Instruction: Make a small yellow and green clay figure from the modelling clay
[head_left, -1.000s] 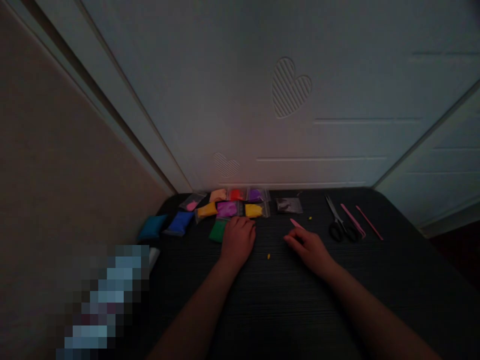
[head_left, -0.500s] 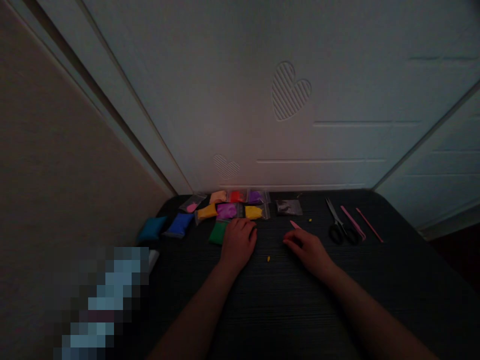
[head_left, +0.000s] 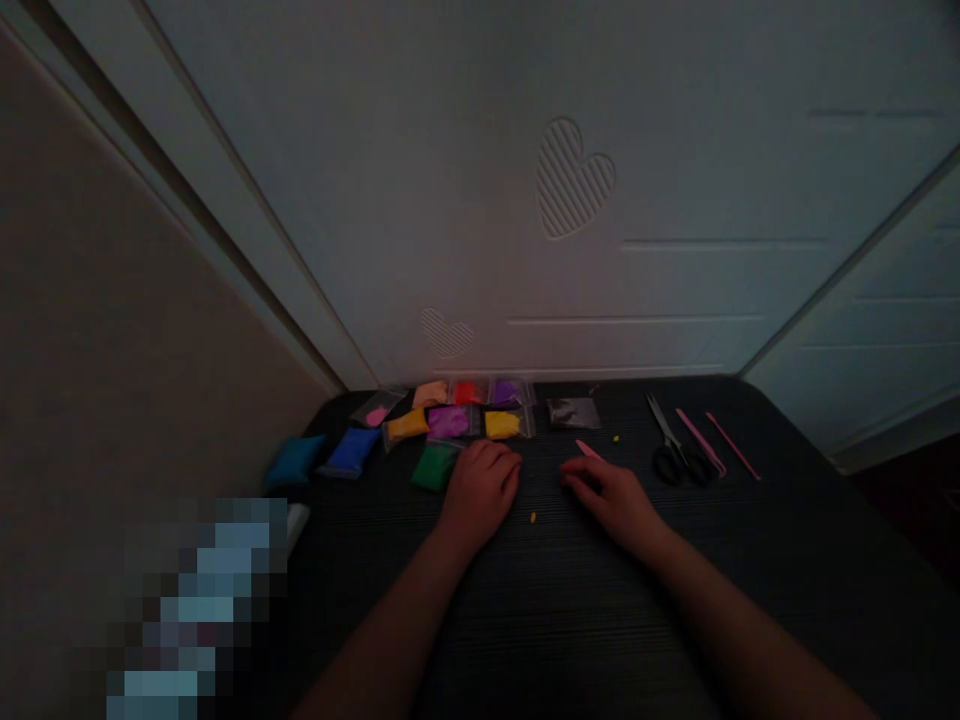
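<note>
One yellow bit (head_left: 533, 518), 4 o'clock from left hand (head_left: 480, 492), 9 o'clock from right hand (head_left: 613, 496): probably light, soft; pinch sides. Both hands part-curled, contents unclear.

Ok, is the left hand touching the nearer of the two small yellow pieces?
Apart. The head view shows a strip of dark tabletop between the left hand and the nearer yellow piece.

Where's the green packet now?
In the head view, the green packet lies left of centre, beside the left hand, in front of the magenta packet.
</note>
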